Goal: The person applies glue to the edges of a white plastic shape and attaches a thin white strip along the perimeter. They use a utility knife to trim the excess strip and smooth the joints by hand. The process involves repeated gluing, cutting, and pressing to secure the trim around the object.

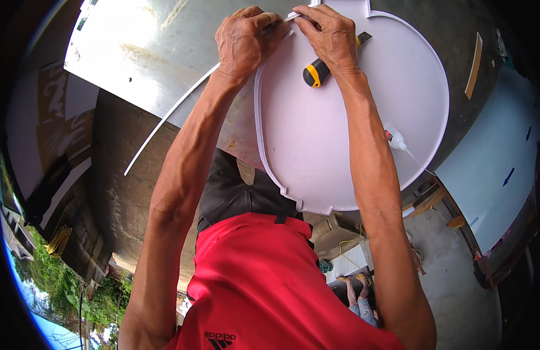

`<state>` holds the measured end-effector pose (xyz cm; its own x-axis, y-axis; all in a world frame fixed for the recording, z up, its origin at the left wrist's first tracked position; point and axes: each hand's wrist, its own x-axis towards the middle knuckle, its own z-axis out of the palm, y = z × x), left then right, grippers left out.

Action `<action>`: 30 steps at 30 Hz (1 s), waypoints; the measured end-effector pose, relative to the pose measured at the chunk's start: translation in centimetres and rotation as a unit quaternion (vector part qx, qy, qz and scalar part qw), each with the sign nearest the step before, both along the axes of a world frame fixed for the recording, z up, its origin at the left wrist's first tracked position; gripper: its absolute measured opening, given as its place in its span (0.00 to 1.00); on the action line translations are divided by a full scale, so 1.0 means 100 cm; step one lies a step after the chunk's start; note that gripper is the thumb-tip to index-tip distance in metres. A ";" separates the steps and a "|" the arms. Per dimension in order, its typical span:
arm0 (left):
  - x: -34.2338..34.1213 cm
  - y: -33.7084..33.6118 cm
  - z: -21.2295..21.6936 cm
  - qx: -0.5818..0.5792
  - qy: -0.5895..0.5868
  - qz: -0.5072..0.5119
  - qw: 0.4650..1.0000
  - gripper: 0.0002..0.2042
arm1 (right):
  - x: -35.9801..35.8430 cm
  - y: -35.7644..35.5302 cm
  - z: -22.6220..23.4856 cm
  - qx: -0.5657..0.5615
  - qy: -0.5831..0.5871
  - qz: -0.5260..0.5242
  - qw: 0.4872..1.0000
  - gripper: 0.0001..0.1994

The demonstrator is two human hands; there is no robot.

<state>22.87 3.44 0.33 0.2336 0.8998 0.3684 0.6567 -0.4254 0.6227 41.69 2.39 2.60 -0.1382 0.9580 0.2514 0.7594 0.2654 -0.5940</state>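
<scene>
Head view shows a grey metal worktop (182, 35) as the largest thing, spreading beneath both hands and shining brightly to the left of the left hand. On it lies a rounded, pale pinkish-white panel (305, 157), mostly on the near side of the hands and reaching out to the right of the right hand. Thin white rim runs along its edge, and its border has small steps on the side close to the person's body. One long white strip (182, 102) passes behind the left wrist and curves toward the person, with its free end well apart from the left hand.

Left hand (246, 44) is closed, its fingertips pinching. Right hand (331, 41) is just beside it, also in a pinch; between them is a narrow white piece (292, 17), gripped by both. I cannot tell whether this piece belongs to the long strip. Well to the right of the right hand lies a narrow brown slat (474, 67). Black-and-yellow utility knife (315, 74) rests on the panel, partly hidden by the right hand. Smallest is a white squeeze bottle (396, 139) with slender nozzle, nearer to the person than the right hand, beside the right forearm.
</scene>
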 end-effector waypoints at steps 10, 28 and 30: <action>0.004 0.000 -0.001 0.008 0.005 0.000 1.000 0.09 | -0.004 0.000 -0.004 -0.003 0.014 -0.021 1.000 0.10; 0.006 0.000 -0.005 -0.002 -0.010 0.010 1.000 0.10 | 0.000 0.003 -0.012 0.039 -0.017 0.045 0.998 0.09; 0.006 -0.001 -0.005 -0.009 -0.005 0.010 1.000 0.10 | 0.001 0.004 -0.013 0.035 -0.018 0.049 0.998 0.08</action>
